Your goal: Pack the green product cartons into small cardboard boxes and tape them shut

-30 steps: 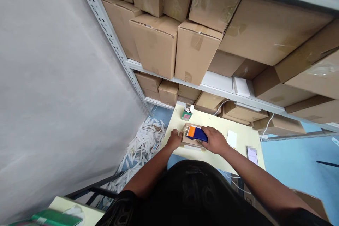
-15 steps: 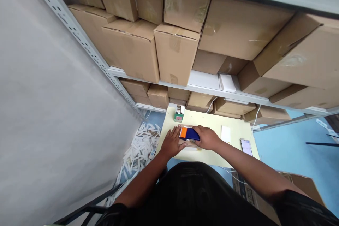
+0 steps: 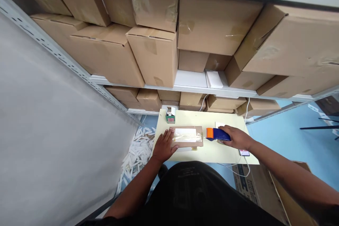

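A small cardboard box [image 3: 188, 144] with a white label [image 3: 182, 132] on top lies on the pale yellow table [image 3: 164, 155]. Clear, shiny tape runs along the label. My left hand [image 3: 163, 145] rests with fingers spread on the box's left end. To the right of the box, my right hand [image 3: 236, 137] grips a blue and orange tape dispenser [image 3: 218, 134], its orange end facing the box. Part of a white item lies behind the right hand, and a phone [image 3: 244, 153] is partly covered by that arm.
A small green and white open carton [image 3: 170, 116] stands at the table's back left. Shelves [image 3: 190, 77] full of cardboard boxes rise behind the table. White scraps [image 3: 135, 153] litter the floor at left. A white cable [image 3: 246, 173] hangs off the table's front edge.
My right hand has drawn the tape dispenser rightward from over the box to beyond its right end, uncovering the taped label. The left hand stays on the box. The view has shifted slightly.
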The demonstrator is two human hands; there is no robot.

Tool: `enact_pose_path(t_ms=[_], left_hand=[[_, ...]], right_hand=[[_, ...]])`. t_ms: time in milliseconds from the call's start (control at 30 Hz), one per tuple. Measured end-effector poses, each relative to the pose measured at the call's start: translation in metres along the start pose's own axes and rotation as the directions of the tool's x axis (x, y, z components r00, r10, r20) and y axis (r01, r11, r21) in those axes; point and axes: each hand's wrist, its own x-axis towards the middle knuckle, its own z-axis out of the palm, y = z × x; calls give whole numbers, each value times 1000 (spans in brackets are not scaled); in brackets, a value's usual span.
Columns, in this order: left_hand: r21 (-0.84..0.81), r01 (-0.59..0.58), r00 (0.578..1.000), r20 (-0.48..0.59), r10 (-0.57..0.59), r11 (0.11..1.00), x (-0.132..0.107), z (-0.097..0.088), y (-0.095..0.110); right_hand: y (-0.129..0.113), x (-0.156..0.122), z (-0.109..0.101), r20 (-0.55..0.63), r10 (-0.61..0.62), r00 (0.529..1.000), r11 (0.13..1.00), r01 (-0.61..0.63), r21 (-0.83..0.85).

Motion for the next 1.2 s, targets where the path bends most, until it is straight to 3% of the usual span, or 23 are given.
enact_pose_path(t_ms=[133,233,333,500,567,667,767,867,967,1067,1133,1200], left_hand=[[28,-23,1000,16,22,999,2,0,-2],[41,-44,999,21,43,998,5,3,-2],[36,-64,998,21,64,997,6,9,-2],[9,-96,995,4,96,995,1,17,-4],[6,-108,994,-6,108,994,-3,18,-6],[1,-106,994,-6,106,994,-8,22,-10],[-17,-86,996,22,86,996,-12,28,-13],[-28,-89,995,45,91,996,-15,34,-19],[-30,-108,993,35,109,994,-18,36,-24],[-41,-115,993,26,116,993,-17,35,-26],[-56,-103,994,36,105,993,-17,34,-25],[-76,-86,995,49,90,993,-17,33,-24]], right_hand=[[41,-28,-2,38,34,999,997,-32,-63],[55,-25,9,94,19,995,994,-8,-108],[49,1,28,156,11,988,995,4,-96],[14,60,57,212,63,975,997,-51,-63],[4,77,66,312,172,934,985,-165,-49],[-3,88,82,494,348,797,926,-376,-46],[-5,82,100,534,447,718,875,-476,-93],[-5,64,114,486,499,718,852,-508,-125],[-2,39,124,387,539,748,829,-553,-85],[2,14,140,101,617,780,783,-622,21],[2,3,157,-125,639,759,768,-639,47],[-1,0,176,-263,620,740,769,-639,13]])
